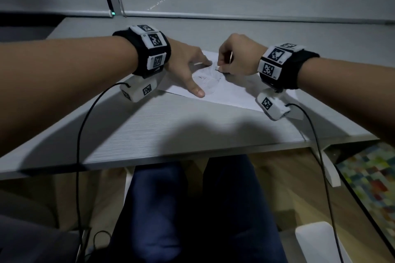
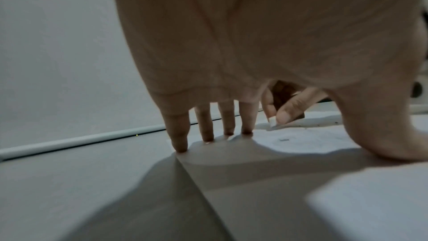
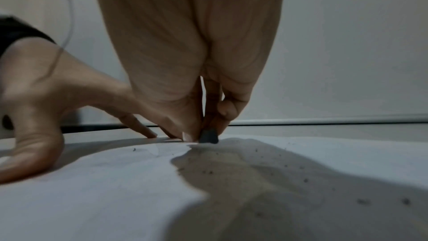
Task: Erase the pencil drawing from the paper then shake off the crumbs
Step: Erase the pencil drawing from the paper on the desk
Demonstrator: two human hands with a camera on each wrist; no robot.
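White paper (image 1: 233, 94) pinned by spread left hand (image 1: 188, 64), right hand (image 1: 237, 57) pinching eraser (image 3: 208, 136) against it

The paper (image 1: 230, 94) lies on the table (image 1: 149, 126), well back from the table's near edge. On the paper, the left hand (image 1: 188, 68) rests spread over its left part, thumb nearer the person, with fingertips (image 2: 228, 133) touching the sheet. Just right of it the right hand (image 1: 237, 57) holds the eraser (image 3: 208, 136) down on the drawing (image 1: 208, 80), and crumbs (image 3: 305, 180) lie scattered on the paper right of the eraser.
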